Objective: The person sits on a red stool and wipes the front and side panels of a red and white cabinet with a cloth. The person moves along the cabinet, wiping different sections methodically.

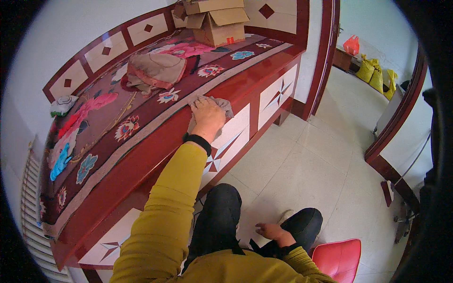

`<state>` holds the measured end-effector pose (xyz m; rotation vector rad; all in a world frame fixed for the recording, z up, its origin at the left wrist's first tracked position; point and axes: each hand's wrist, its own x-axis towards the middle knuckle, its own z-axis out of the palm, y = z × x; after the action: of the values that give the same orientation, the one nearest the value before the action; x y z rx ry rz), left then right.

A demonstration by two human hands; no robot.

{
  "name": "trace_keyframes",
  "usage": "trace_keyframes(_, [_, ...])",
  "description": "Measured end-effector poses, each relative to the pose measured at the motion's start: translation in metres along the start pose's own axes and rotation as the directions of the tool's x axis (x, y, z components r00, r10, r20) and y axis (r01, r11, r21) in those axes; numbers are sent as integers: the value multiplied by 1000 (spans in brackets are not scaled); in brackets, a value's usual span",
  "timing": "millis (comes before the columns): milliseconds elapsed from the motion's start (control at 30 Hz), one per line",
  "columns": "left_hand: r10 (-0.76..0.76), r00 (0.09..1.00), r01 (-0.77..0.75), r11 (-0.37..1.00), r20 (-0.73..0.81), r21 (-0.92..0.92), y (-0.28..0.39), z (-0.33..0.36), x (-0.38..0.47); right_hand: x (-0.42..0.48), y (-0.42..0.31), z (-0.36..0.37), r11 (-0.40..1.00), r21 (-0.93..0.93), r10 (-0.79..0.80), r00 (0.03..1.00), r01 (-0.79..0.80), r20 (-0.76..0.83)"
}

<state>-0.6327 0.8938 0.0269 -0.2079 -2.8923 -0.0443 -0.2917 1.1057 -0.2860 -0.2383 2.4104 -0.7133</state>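
My left hand [208,116] lies over a grey-brown cloth [224,104] and presses it on the glossy dark-red front rail [244,86] of a large bed-like platform. Bits of the cloth stick out around the fingers and below the wrist. Beneath the rail is a pale front panel [233,141] with a star pattern. My right hand [272,232] hangs beside my right knee, holding nothing, its fingers loosely apart. A floral blanket [106,138] covers the platform top, and a crumpled brown cloth with reddish edging [155,69] rests on it.
Cardboard boxes [221,30] are stacked at the platform's far end. Blue gloves or cloth [61,162] and a small white-and-green bundle [63,105] lie along the left. A red padded seat [338,260] is at lower right. Yellow sacks [370,72] stand beyond the doorway; a radiator [33,198] is at left.
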Motion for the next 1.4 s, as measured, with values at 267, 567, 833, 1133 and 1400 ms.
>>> trace_keyframes(267, [-35,998,35,999,49,-9,30,9,46,8,-12,-1,993,6,-120,992,120,-49])
trace_keyframes(567, [20,999,-20,1000,-34,-14,62,27,90,18,1,18,982,-112,-156,988,156,3])
trace_keyframes(833, [160,973,-166,986,-166,-22,103,48,125,48,25,38,970,239,-70,993,47,91])
trace_keyframes(1133, [337,916,-338,941,-218,33,74,55,90,89,32,49,955,281,-146,976,95,164])
trace_keyframes(1400, [367,880,-356,930,-303,92,20,46,26,100,45,36,981,87,-182,980,175,75])
